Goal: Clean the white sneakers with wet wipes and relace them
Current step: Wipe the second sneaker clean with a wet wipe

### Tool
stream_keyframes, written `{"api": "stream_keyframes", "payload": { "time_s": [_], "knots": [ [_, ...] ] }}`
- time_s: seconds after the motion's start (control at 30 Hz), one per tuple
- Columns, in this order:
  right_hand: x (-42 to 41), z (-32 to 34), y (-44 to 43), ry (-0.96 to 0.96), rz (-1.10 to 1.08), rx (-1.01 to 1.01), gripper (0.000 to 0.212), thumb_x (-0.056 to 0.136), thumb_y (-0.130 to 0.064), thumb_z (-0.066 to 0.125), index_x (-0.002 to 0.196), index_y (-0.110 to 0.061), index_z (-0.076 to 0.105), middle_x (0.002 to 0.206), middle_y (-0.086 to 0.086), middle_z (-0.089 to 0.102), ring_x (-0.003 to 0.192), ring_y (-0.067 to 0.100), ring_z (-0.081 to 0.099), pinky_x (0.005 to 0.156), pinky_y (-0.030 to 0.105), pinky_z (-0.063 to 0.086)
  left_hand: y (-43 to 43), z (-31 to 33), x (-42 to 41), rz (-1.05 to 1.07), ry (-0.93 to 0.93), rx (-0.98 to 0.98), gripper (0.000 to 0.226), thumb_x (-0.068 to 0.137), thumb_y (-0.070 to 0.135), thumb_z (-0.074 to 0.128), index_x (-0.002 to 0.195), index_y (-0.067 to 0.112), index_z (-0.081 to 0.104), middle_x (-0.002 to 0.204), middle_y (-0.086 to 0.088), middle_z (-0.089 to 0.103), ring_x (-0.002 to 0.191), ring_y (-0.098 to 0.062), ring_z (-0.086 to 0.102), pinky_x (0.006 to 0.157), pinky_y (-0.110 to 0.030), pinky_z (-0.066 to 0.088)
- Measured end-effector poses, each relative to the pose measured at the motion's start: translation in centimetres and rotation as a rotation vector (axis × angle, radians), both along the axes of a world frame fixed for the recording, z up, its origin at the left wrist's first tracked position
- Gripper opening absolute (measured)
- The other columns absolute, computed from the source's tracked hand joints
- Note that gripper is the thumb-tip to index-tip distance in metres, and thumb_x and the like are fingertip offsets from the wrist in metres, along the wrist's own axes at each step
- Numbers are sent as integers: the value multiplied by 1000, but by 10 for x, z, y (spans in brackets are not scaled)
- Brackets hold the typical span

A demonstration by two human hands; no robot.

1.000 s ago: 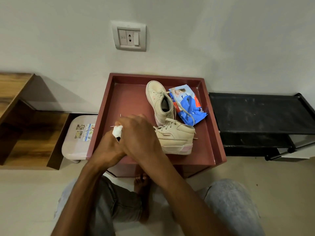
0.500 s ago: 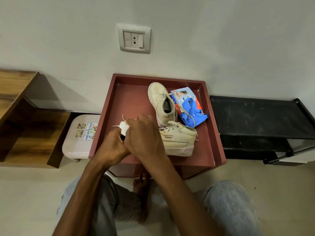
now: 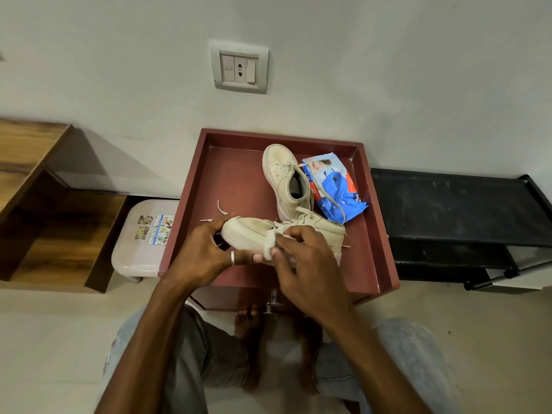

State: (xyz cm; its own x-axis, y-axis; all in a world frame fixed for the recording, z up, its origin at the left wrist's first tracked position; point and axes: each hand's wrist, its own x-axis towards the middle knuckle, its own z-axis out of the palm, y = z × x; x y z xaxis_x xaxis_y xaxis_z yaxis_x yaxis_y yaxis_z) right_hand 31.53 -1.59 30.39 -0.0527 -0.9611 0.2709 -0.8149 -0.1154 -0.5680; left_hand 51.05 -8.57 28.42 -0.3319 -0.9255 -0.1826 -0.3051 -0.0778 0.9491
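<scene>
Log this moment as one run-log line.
left hand: grips near sneaker | right hand: pinches wet wipe against its side | far sneaker, wipes pack: in red tray

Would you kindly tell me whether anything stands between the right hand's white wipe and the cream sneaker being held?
Nothing visible does. The right hand pinches the crumpled white wet wipe against the side of the cream lace-up sneaker, while the left hand grips its toe, beside the wipe.

Wall socket (image 3: pixel 239 70), wooden shelf (image 3: pixel 44 204), white stool (image 3: pixel 136 258), black rack (image 3: pixel 448 207)
</scene>
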Motion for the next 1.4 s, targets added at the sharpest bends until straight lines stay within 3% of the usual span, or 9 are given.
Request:
{"api": "stream_keyframes", "payload": {
  "time_s": [0.13,0.33,0.43,0.5,0.67,0.93,1.17,1.33,1.4],
  "knots": [
    [23,4,-5,-44,90,-63,24,91,-16,63,113,-11,71,108,5,62,102,19,55,87,27,47,0,-3,1,-9,-32,-42,82,64,19,95,137,15,60,119,5,74,110,-10,70,100,-37,56],
    [-34,-11,5,39,-97,-15,14,90,-12,66,100,-10,75,98,3,61,92,18,57,73,34,54,1,5,-2,-28,24,-35,76,56,46,95,123,27,67,112,8,76,107,-11,72,93,-28,58],
    [-35,-12,6,89,-135,-36,12,89,-9,68,99,-6,73,95,6,59,84,19,59,63,38,56,0,5,-6,-8,44,-29,65,57,37,94,116,27,69,108,8,78,103,-10,73,86,-20,57],
    [-18,-7,1,59,-92,-78,13,91,-11,66,101,-6,72,95,6,59,83,20,59,64,39,55,1,3,-7,-1,43,-28,62,56,34,92,114,28,69,106,10,78,101,-8,73,84,-17,57],
    [6,-3,-1,5,73,-80,17,94,-15,59,106,-10,71,98,4,57,90,20,57,71,34,51,-1,0,-1,-4,14,-24,70,53,45,95,116,28,69,109,9,77,103,-10,73,93,-31,58],
    [-48,-19,4,101,-230,0,9,87,-6,68,93,-9,74,87,5,61,71,19,61,58,34,54,-3,0,-3,4,-3,-29,74,52,55,92,117,31,69,108,11,77,103,-9,72,94,-36,58],
    [-1,-7,2,78,-1,-77,19,88,-5,64,104,-11,72,96,4,62,86,21,59,68,33,51,-1,1,0,-6,-20,-23,65,54,52,92,111,32,70,107,12,77,100,-7,73,93,-35,58],
    [-56,-23,1,152,-221,25,13,82,2,70,84,-11,72,80,4,62,66,18,60,54,28,51,-1,2,-3,-2,-25,-14,62,56,46,91,112,30,70,105,12,78,99,-6,73,92,-32,59],
    [-51,-22,1,138,-277,5,14,83,1,68,88,-11,70,80,5,63,66,20,61,54,30,51,-2,2,-2,5,-35,-9,67,54,52,92,113,30,70,105,12,78,99,-6,73,92,-32,58]
  ]
}}
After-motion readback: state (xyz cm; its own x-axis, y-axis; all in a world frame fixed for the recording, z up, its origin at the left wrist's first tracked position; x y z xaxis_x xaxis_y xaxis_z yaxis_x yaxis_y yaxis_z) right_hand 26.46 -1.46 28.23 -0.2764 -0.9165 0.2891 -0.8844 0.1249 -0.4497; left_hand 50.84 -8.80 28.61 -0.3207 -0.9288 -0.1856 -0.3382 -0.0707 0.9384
